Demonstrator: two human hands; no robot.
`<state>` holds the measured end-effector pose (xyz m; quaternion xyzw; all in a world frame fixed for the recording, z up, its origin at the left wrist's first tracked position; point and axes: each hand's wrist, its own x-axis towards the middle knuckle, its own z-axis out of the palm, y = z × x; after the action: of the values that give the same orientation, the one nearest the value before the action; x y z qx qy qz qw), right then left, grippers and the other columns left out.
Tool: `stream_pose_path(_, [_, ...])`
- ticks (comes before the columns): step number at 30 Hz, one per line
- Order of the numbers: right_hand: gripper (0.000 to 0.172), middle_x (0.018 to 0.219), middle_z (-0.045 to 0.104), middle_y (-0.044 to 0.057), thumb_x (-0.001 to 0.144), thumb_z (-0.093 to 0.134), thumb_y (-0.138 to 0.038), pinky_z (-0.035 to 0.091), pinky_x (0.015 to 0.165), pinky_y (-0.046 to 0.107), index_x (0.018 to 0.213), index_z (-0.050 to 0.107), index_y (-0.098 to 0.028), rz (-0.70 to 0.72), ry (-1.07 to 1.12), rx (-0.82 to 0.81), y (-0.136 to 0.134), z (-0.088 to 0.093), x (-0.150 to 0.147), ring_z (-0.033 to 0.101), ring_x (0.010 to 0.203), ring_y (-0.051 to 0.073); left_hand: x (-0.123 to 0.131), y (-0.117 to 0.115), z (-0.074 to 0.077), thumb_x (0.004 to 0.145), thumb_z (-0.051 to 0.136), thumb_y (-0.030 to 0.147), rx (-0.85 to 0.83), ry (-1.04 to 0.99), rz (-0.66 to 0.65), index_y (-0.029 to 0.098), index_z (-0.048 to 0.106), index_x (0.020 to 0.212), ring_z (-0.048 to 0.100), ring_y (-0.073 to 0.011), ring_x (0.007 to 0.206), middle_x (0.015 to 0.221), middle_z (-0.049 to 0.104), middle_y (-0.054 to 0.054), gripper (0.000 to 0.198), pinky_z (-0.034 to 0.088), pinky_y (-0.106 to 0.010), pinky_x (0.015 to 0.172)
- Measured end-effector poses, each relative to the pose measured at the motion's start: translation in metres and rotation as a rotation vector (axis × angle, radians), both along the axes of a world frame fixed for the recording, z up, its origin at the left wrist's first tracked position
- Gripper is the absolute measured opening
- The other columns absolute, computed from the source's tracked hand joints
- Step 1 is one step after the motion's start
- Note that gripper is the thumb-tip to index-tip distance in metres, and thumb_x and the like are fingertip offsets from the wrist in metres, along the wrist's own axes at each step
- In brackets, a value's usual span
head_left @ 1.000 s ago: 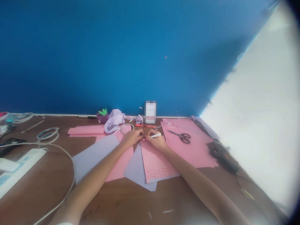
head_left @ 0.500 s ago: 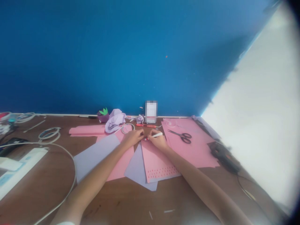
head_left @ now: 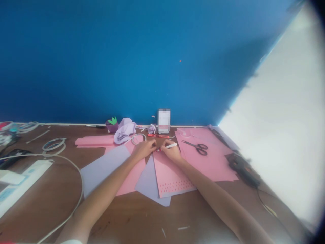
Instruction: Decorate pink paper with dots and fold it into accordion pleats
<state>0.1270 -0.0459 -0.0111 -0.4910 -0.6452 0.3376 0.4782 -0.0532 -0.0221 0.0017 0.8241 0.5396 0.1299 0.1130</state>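
The right hand is closed around one white pen, by one dotted pink sheet. The left hand is curled; can't tell if it holds anything. One orange pen lies near the desk's back edge.

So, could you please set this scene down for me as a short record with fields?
Right hand: holds a white marker
Left hand: close to the marker's tip; whether it grips anything is unclear
Marked sheet: pink, rows of short red marks along its near edge
Scissors: black-handled, lying on pink paper at the right
Behind left hand: white tape roll, crumpled purple paper, small purple pot with green leaves
Left side: white power strip
Backdrop: blue wall
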Motion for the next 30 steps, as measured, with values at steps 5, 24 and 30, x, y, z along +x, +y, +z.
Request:
stream_pose_path(5, [0.012,0.054,0.048,-0.005,0.068,0.054,-0.022,0.030,0.051,0.022,0.059,0.046,-0.020,0.015,-0.004,0.024,0.000,0.001,0.000,0.041,0.052,0.010,0.000,0.002,-0.002,0.086,0.052,0.045,-0.004,0.009,-0.013,0.025,0.058,0.096,0.062,-0.0188,0.079,0.087,0.068,0.000,0.023,0.033,-0.024,0.061])
stream_pose_path(24, [0.013,0.051,0.047,-0.005,0.068,0.053,-0.025,0.031,0.050,0.023,0.059,0.045,-0.021,-0.001,0.170,-0.061,0.006,-0.007,0.010,0.042,0.050,0.011,-0.003,0.002,-0.003,0.090,0.044,0.046,0.035,-0.045,-0.045,0.025,0.058,0.092,0.060,-0.0176,0.073,0.077,0.066,0.001,0.026,0.030,-0.025,0.058])
stream_pose_path(30, [0.015,0.055,0.047,-0.005,0.067,0.054,-0.025,0.030,0.051,0.023,0.058,0.042,-0.021,-0.052,0.156,0.005,0.009,-0.018,0.008,0.039,0.052,0.011,-0.008,-0.004,0.003,0.087,0.045,0.045,0.004,-0.068,-0.121,0.024,0.058,0.098,0.059,-0.0162,0.068,0.074,0.065,0.001,0.027,0.033,-0.025,0.059])
